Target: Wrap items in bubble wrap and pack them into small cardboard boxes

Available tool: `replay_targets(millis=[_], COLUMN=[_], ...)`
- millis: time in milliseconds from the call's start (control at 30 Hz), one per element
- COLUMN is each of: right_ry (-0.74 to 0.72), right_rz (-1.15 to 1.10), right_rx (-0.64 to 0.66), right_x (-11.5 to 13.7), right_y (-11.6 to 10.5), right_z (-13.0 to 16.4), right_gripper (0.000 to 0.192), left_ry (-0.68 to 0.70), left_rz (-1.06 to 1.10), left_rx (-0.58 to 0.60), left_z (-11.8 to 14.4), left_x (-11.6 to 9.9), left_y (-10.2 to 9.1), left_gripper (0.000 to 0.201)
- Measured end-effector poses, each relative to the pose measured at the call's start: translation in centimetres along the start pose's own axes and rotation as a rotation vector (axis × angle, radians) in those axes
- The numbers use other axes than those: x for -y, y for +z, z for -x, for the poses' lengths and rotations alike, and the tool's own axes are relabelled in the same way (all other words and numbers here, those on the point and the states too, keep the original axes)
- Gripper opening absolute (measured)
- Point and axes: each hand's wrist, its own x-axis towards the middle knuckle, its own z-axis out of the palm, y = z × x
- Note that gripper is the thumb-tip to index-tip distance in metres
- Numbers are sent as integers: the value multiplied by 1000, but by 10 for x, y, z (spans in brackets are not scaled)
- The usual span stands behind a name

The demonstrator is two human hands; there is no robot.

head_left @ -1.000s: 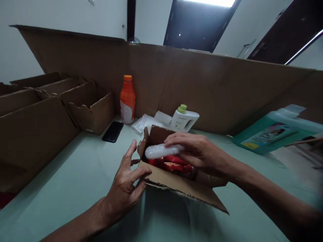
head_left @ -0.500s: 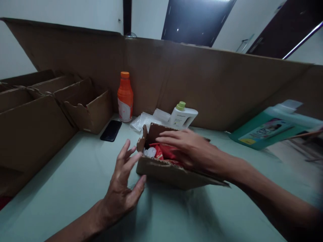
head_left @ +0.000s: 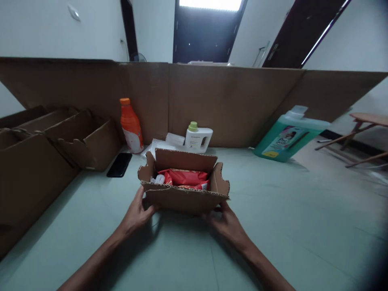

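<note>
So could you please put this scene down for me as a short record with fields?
left hand: grips left end of the open cardboard box
right hand: grips the box's right end
box contents: red packets, something white in the left corner
behind box: orange bottle, white bottle, black phone
right: green jug, tilted
surface: pale green table

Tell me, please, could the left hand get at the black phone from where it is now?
Probably yes. The left hand rests at the near left corner of the open cardboard box, and the black phone lies flat on the table beyond it, with bare surface between them.
</note>
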Motion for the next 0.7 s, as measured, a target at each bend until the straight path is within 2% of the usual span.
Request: replay_targets(millis=[67, 133, 267, 333, 433, 567, 633, 700], right_ry=[36, 78, 143, 125, -2, -160, -179, -151], right_rz=[-40, -22, 63, 100, 100, 18, 23, 57], right_rx=[-8, -32, -20, 26, 144, 211, 220, 192], right_x=[2, -5, -30, -33, -19, 2, 0, -13], right_y=[5, -4, -38, -46, -35, -9, -7, -15], right_z=[-8, -5, 19, 25, 14, -11, -11, -2], right_gripper=[51, 49, 49, 46, 39, 44, 47, 49], left_ry=[5, 22, 85, 74, -7, -96, -99, -71], left_rz=[67, 63, -63, -126, -188, -248, -256, -231], left_rx=[22, 13, 52, 66, -13, -124, -135, -117], left_z=[-10, -6, 41, 72, 103, 110, 107, 106], left_x=[-9, -16, -20, -20, -16, -15, -16, -17], left_y=[18, 35, 55, 55, 44, 27, 26, 32], left_gripper=[70, 70, 66, 61, 56, 53, 50, 47])
